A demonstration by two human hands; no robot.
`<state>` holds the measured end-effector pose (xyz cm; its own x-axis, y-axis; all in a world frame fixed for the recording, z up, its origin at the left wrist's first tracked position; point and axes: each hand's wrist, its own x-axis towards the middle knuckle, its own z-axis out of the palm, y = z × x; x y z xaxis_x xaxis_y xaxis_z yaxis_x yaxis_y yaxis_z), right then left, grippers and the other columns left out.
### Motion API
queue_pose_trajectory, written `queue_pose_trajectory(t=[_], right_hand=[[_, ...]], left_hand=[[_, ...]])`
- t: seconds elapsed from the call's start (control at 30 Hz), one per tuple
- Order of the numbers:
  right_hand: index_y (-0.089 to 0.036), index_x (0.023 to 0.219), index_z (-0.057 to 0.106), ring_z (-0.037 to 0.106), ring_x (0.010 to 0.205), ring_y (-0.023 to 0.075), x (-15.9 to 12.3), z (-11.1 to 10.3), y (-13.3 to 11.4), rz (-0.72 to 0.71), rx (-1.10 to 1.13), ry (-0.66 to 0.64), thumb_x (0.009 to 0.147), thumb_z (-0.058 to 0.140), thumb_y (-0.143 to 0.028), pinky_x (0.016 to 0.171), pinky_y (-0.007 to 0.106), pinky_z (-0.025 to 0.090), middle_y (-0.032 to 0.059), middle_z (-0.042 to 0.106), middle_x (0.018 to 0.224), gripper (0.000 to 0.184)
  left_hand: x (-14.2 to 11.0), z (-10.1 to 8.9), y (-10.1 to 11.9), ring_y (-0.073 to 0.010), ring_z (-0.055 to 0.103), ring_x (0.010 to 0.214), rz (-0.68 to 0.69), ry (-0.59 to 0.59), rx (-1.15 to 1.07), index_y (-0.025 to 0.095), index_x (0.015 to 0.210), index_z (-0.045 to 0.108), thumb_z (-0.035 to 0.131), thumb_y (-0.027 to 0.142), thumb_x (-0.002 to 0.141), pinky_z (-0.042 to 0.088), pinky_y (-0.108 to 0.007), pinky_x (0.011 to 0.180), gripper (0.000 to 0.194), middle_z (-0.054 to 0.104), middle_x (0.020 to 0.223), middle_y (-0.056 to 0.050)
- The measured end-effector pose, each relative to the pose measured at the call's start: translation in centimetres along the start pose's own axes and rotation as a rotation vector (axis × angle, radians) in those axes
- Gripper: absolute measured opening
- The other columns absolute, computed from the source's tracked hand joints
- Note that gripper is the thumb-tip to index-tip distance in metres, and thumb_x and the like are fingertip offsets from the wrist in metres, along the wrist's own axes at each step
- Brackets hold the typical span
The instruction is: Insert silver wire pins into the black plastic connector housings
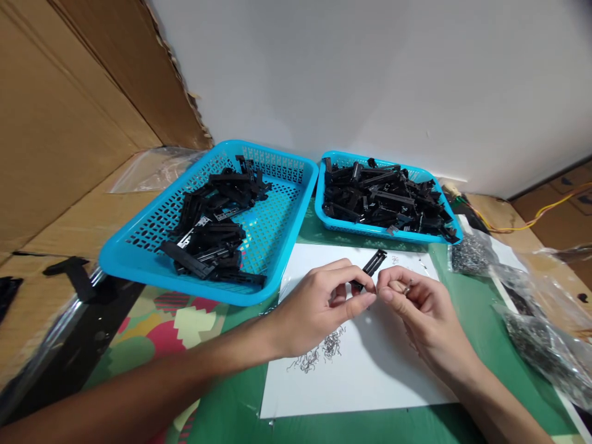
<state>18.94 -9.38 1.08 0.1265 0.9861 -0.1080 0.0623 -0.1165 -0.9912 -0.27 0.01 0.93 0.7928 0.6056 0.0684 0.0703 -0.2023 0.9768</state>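
Above the white paper (361,385), the person's forearms (198,373) angled inward, bringing the fingertips close together. The right hand (430,308) pressed thumb against index finger, any pinched thing too small to tell; the left hand (319,302), curled, gripped a black part (374,262) slanting toward a blue basket (388,232).

No legible text.
Reddish marks (394,260) on the white sheet (365,373), near its far edge: too small to read.
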Motion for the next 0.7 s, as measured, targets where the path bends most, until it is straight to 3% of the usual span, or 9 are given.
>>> queue_pose_trajectory(t=[0.3,0.47,0.7], right_hand=[[-0.020,0.086,0.067,0.033,0.061,0.0133,0.0,1.0,-0.8,-0.063,-0.143,0.052,0.100,0.066,-0.043,0.054,0.026,0.028,-0.0044,0.037,0.066,0.027],[-0.024,0.113,0.071,0.031,0.052,0.0130,-0.6,0.5,-0.7,-0.152,-0.279,0.125,0.102,0.064,-0.039,0.049,0.026,0.024,-0.0073,0.034,0.059,0.019],[-0.027,0.105,0.077,0.045,0.058,0.0140,-0.6,-0.3,-0.5,-0.447,-0.594,0.092,0.098,0.069,-0.022,0.052,0.027,0.032,-0.0018,0.059,0.067,0.012]], left_hand=[[0.0,-0.2,0.2,-0.0125,0.051,0.075,0.014,0.004,0.013,0.019,0.102,0.073,0.059,0.032,0.106,0.039,-0.026,0.067,0.020,0.054,0.088,0.001],[0.1,-0.2,0.1,-0.0123,0.051,0.074,0.007,0.002,0.037,0.018,0.097,0.070,0.059,0.029,0.106,0.039,-0.026,0.067,0.018,0.054,0.089,0.001],[0.0,0.0,-0.1,-0.0127,0.054,0.078,0.009,-0.019,0.115,0.019,0.101,0.071,0.059,0.025,0.106,0.039,-0.026,0.070,0.015,0.055,0.092,0.000]])
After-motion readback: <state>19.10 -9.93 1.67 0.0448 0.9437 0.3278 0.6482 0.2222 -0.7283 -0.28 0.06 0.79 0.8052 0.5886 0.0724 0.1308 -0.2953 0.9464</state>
